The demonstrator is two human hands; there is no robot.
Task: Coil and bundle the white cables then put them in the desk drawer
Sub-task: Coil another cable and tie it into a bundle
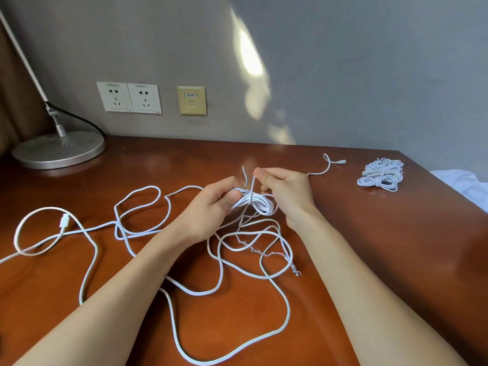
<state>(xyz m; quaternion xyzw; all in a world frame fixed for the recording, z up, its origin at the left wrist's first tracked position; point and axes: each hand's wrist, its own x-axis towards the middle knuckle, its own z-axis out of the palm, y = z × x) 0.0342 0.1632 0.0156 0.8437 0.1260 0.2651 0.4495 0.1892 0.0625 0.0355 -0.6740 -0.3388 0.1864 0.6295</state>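
Observation:
My left hand (pixel 211 207) grips a small coil of white cable (pixel 257 203) held just above the brown desk (pixel 356 233). My right hand (pixel 285 191) pinches the cable's loose end, which stands upright over the coil. Long loose white cables (pixel 184 289) lie in tangled loops across the desk below both forearms; one has a white plug (pixel 64 220) at the left. A thin twisted tie with frayed end (pixel 295 270) lies among the loops. Several bundled white cables (pixel 381 174) lie stacked at the far right of the desk.
A silver lamp base (pixel 59 150) stands at the back left with its black cord. Two wall sockets (pixel 129 97) and a beige data port (pixel 192 100) are on the grey wall. Another cable end with a connector (pixel 340 161) lies behind my right hand. The desk's right edge meets white fabric (pixel 464 180).

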